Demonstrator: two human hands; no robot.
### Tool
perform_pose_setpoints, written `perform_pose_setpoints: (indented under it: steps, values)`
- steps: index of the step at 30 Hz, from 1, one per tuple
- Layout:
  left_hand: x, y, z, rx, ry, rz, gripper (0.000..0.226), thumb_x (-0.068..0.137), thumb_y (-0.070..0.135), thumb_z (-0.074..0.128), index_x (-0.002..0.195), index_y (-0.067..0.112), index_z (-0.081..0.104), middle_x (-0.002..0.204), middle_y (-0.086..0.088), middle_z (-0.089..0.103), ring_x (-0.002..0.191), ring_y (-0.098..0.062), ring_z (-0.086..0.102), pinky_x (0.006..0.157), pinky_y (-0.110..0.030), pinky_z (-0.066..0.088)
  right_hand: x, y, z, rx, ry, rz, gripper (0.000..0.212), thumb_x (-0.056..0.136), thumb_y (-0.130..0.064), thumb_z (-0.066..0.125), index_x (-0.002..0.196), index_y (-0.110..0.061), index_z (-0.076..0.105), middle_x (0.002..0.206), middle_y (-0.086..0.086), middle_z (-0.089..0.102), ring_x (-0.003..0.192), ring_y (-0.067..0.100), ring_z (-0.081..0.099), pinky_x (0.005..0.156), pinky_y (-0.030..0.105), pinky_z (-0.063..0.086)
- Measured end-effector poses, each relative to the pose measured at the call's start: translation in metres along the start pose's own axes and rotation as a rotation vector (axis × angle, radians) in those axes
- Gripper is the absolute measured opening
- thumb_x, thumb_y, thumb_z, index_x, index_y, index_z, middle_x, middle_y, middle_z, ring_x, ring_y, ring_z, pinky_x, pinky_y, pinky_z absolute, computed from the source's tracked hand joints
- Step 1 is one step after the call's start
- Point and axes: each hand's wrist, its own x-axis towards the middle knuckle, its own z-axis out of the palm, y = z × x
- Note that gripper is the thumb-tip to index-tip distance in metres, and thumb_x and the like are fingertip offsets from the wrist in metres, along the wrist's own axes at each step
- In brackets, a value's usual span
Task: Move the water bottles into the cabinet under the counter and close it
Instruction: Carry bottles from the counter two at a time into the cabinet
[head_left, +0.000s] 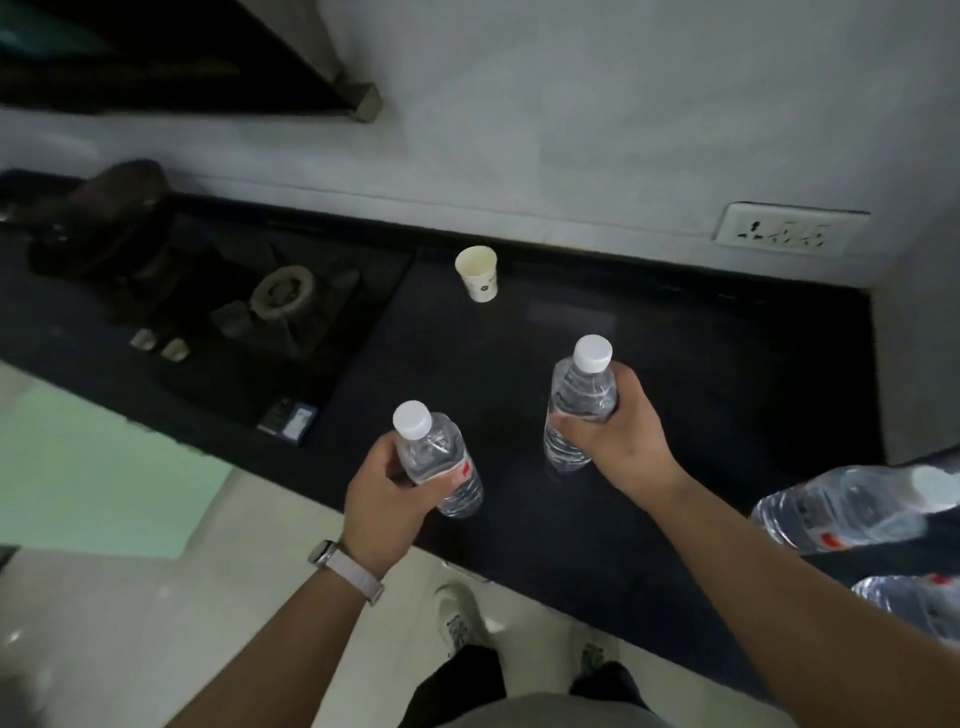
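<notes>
Clear plastic water bottles: left hand (387, 493) grips one (441, 462), right hand (613, 431) another (576, 410); smooth sides could slip from fingers while bending.

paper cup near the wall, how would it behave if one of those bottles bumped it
The paper cup would probably tip or skid easily: it looks thin and light, stands narrow end down, and I can't see any contents. Once over, its tapered shape would likely roll in a curve on the dark counter. A firm squeeze would likely crush it.
</notes>
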Motion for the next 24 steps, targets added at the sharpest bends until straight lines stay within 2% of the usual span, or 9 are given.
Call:
perform_pose_setpoints:
  steps: [3,5,7,10,12,15,18,21,24]
  values:
    - [-0.026,-0.015,-0.026,-0.003,0.117,-0.030,0.055,0.065,0.018,0.095,0.113,0.022,0.068,0.101,0.010,0.076,0.093,-0.006,0.072,0.078,-0.023,0.056,-0.010,-0.008,0.027,-0.021,-0.102,-0.021,0.066,0.074,-0.016,0.085,0.122,-0.036,0.044,0.106,-0.014,0.062,0.094,-0.001,0.062,0.074,0.014,0.045]
    - [-0.041,-0.024,-0.044,0.021,0.175,-0.037,0.052,0.067,0.019,0.093,0.110,0.029,0.066,0.098,0.020,0.074,0.089,0.000,0.069,0.073,-0.017,0.052,-0.018,-0.014,0.047,-0.047,-0.164,-0.040,0.067,0.074,-0.016,0.085,0.122,-0.038,0.044,0.107,-0.014,0.061,0.096,0.002,0.062,0.079,0.018,0.046]
    - [-0.054,-0.037,-0.065,0.021,0.223,-0.048,0.051,0.068,0.022,0.093,0.107,0.037,0.065,0.099,0.023,0.072,0.092,0.000,0.068,0.075,-0.019,0.051,-0.028,-0.020,0.068,-0.083,-0.225,-0.056,0.068,0.074,-0.017,0.085,0.122,-0.039,0.043,0.109,-0.014,0.061,0.098,0.004,0.062,0.084,0.023,0.048]
    - [-0.067,-0.059,-0.101,0.012,0.293,-0.073,0.056,0.062,0.033,0.095,0.109,0.035,0.067,0.103,0.015,0.074,0.096,-0.008,0.069,0.081,-0.028,0.053,-0.042,-0.026,0.104,-0.124,-0.281,-0.078,0.066,0.073,-0.017,0.085,0.122,-0.039,0.045,0.109,-0.011,0.063,0.099,0.007,0.064,0.087,0.029,0.051]
    - [-0.075,-0.073,-0.127,0.010,0.320,-0.082,0.057,0.061,0.035,0.096,0.110,0.032,0.067,0.104,0.012,0.074,0.097,-0.009,0.069,0.082,-0.029,0.053,-0.054,-0.031,0.133,-0.137,-0.315,-0.101,0.063,0.074,-0.014,0.084,0.121,-0.037,0.047,0.107,-0.009,0.064,0.094,0.006,0.065,0.081,0.024,0.053]
    - [-0.088,-0.093,-0.174,-0.011,0.357,-0.096,0.055,0.064,0.032,0.095,0.111,0.030,0.066,0.105,0.012,0.074,0.097,-0.008,0.068,0.080,-0.025,0.051,-0.078,-0.041,0.182,-0.134,-0.345,-0.125,0.057,0.077,-0.005,0.080,0.116,-0.033,0.050,0.099,-0.006,0.066,0.079,0.000,0.066,0.063,0.014,0.053]
    - [-0.104,-0.115,-0.224,-0.061,0.420,-0.109,0.055,0.064,0.030,0.095,0.110,0.029,0.067,0.105,0.012,0.074,0.097,-0.005,0.068,0.081,-0.023,0.050,-0.101,-0.049,0.236,-0.149,-0.390,-0.159,0.044,0.079,0.001,0.076,0.108,-0.025,0.055,0.086,-0.001,0.066,0.066,0.001,0.064,0.058,0.018,0.052]
    - [-0.121,-0.143,-0.277,-0.111,0.475,-0.123,0.052,0.063,0.028,0.096,0.107,0.028,0.068,0.102,0.011,0.074,0.094,-0.002,0.068,0.081,-0.022,0.050,-0.123,-0.051,0.296,-0.204,-0.439,-0.189,0.050,0.076,-0.010,0.081,0.116,-0.027,0.056,0.098,-0.001,0.068,0.082,0.008,0.067,0.072,0.028,0.055]
    - [-0.138,-0.168,-0.328,-0.141,0.534,-0.138,0.052,0.063,0.028,0.096,0.107,0.028,0.068,0.100,0.014,0.075,0.094,0.001,0.068,0.081,-0.020,0.050,-0.147,-0.058,0.353,-0.218,-0.443,-0.216,0.057,0.074,-0.014,0.083,0.119,-0.033,0.054,0.106,-0.008,0.066,0.095,0.008,0.065,0.081,0.027,0.052]
